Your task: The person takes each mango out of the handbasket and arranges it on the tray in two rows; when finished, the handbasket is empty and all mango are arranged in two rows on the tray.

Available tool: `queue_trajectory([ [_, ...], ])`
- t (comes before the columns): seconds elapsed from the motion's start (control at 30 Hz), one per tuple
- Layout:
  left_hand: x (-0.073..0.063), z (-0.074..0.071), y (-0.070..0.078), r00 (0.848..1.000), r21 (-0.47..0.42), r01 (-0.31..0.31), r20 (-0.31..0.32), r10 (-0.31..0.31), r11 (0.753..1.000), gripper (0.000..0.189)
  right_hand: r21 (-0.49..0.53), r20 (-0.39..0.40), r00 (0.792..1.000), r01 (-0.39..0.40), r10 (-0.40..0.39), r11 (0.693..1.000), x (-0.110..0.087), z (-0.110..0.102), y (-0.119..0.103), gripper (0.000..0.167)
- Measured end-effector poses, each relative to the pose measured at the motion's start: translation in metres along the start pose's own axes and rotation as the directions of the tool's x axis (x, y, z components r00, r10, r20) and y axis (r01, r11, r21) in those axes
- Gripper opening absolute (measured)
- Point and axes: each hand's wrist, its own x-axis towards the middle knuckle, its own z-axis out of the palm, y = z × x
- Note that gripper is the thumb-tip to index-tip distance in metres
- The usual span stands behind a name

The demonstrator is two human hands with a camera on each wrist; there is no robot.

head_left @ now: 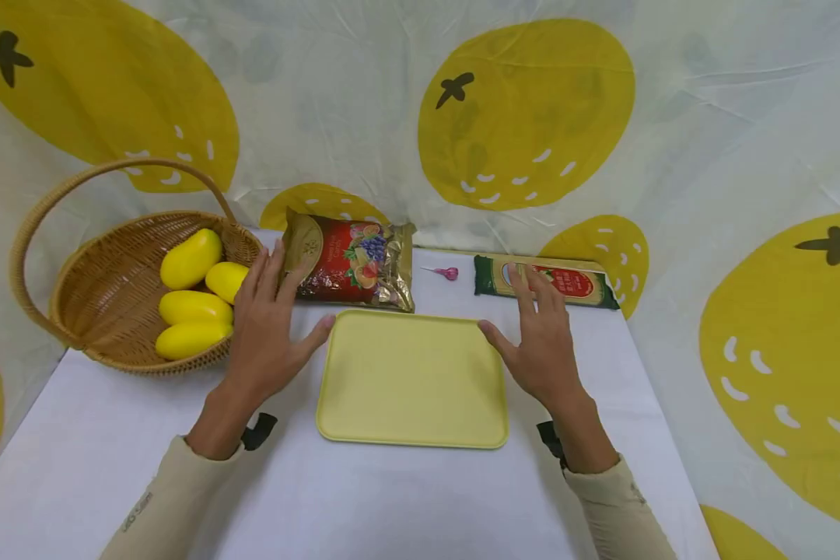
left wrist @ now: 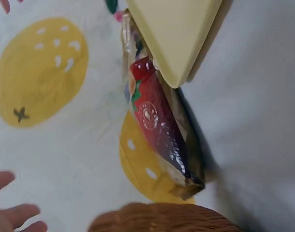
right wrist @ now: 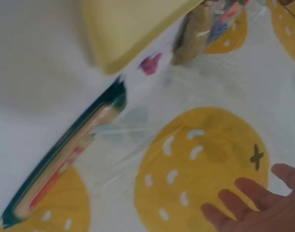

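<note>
Both hands are raised over the table with fingers spread, and neither holds anything. In the head view the left hand (head_left: pixel 262 338) is between the wicker basket (head_left: pixel 112 319) and a pale yellow tray (head_left: pixel 413 381), its thumb near the tray's left corner. The right hand (head_left: pixel 540 346) is by the tray's right side, fingers overlapping the view of a green-and-gold pasta packet (head_left: pixel 584 284). Behind the tray lie a red-and-gold candy bag (head_left: pixel 343 260) and a small pink-handled pointed tool (head_left: pixel 449 273). Several yellow mangoes (head_left: pixel 192 259) sit in the basket.
A white cloth (head_left: pixel 392 505) covers the table. Behind and at the sides hangs a white curtain (head_left: pixel 350 101) printed with large yellow fruit. The basket's tall arched handle (head_left: pixel 122 163) rises at the left. The candy bag and pasta packet lie along the back edge.
</note>
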Motion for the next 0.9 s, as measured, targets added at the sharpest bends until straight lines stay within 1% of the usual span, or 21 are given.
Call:
queue_trajectory([
  [0.03, -0.003, -0.003, -0.001, 0.998, -0.041, 0.011, -0.066, -0.014, 0.999, 0.083, 0.031, -0.023, 0.999, 0.029, -0.028, 0.999, 0.003, 0.002, -0.005, 0.098],
  [0.07, -0.006, -0.005, -0.002, 0.991, -0.078, 0.018, -0.133, -0.028, 0.997, 0.080, 0.063, -0.045, 0.997, 0.058, -0.055, 0.996, 0.005, 0.004, -0.011, 0.098],
  [0.1, -0.009, -0.008, -0.004, 0.979, -0.111, 0.021, -0.200, -0.043, 0.994, 0.078, 0.090, -0.065, 0.995, 0.086, -0.080, 0.992, 0.008, 0.006, -0.016, 0.097],
  [0.13, -0.012, -0.011, -0.005, 0.962, -0.132, 0.025, -0.266, -0.059, 0.991, 0.076, 0.109, -0.082, 0.991, 0.111, -0.103, 0.988, 0.011, 0.008, -0.022, 0.096],
  [0.17, -0.016, -0.014, -0.006, 0.941, -0.153, 0.031, -0.329, -0.080, 0.988, 0.074, 0.130, -0.097, 0.988, 0.136, -0.123, 0.982, 0.014, 0.010, -0.028, 0.095],
  [0.23, -0.023, -0.020, -0.009, 0.889, -0.181, 0.045, -0.442, -0.122, 0.983, 0.071, 0.164, -0.129, 0.978, 0.186, -0.166, 0.969, 0.020, 0.014, -0.040, 0.092],
  [0.33, -0.034, -0.029, -0.011, 0.811, -0.212, 0.086, -0.552, -0.192, 0.974, 0.070, 0.202, -0.161, 0.961, 0.257, -0.226, 0.945, 0.029, 0.020, -0.058, 0.090],
  [0.4, -0.040, -0.034, -0.012, 0.770, -0.231, 0.115, -0.593, -0.234, 0.966, 0.069, 0.228, -0.178, 0.947, 0.302, -0.266, 0.925, 0.035, 0.023, -0.069, 0.088],
  [0.47, -0.044, -0.039, -0.012, 0.735, -0.236, 0.147, -0.624, -0.266, 0.961, 0.068, 0.246, -0.190, 0.936, 0.339, -0.298, 0.908, 0.041, 0.027, -0.080, 0.086],
  [0.5, -0.046, -0.042, -0.012, 0.715, -0.233, 0.163, -0.642, -0.278, 0.959, 0.068, 0.256, -0.198, 0.929, 0.356, -0.311, 0.899, 0.043, 0.029, -0.086, 0.086],
  [0.57, -0.050, -0.045, -0.014, 0.677, -0.227, 0.191, -0.674, -0.295, 0.955, 0.068, 0.274, -0.212, 0.919, 0.383, -0.333, 0.882, 0.047, 0.033, -0.096, 0.084],
  [0.67, -0.058, -0.049, -0.018, 0.614, -0.216, 0.225, -0.726, -0.311, 0.950, 0.066, 0.297, -0.230, 0.906, 0.414, -0.356, 0.861, 0.053, 0.040, -0.111, 0.082],
  [0.73, -0.064, -0.050, -0.022, 0.578, -0.213, 0.250, -0.750, -0.322, 0.945, 0.065, 0.310, -0.236, 0.899, 0.429, -0.368, 0.849, 0.056, 0.043, -0.119, 0.082],
  [0.77, -0.067, -0.050, -0.024, 0.562, -0.213, 0.265, -0.758, -0.330, 0.941, 0.064, 0.317, -0.238, 0.896, 0.436, -0.374, 0.842, 0.057, 0.045, -0.124, 0.082],
  [0.83, -0.073, -0.050, -0.028, 0.540, -0.221, 0.301, -0.762, -0.357, 0.928, 0.064, 0.329, -0.243, 0.890, 0.450, -0.386, 0.830, 0.060, 0.049, -0.131, 0.081],
  [0.87, -0.076, -0.049, -0.030, 0.532, -0.232, 0.318, -0.759, -0.375, 0.919, 0.064, 0.336, -0.244, 0.887, 0.457, -0.393, 0.823, 0.061, 0.050, -0.135, 0.080],
  [0.9, -0.078, -0.049, -0.032, 0.529, -0.245, 0.335, -0.751, -0.397, 0.910, 0.064, 0.345, -0.246, 0.883, 0.465, -0.399, 0.815, 0.062, 0.052, -0.139, 0.079],
])
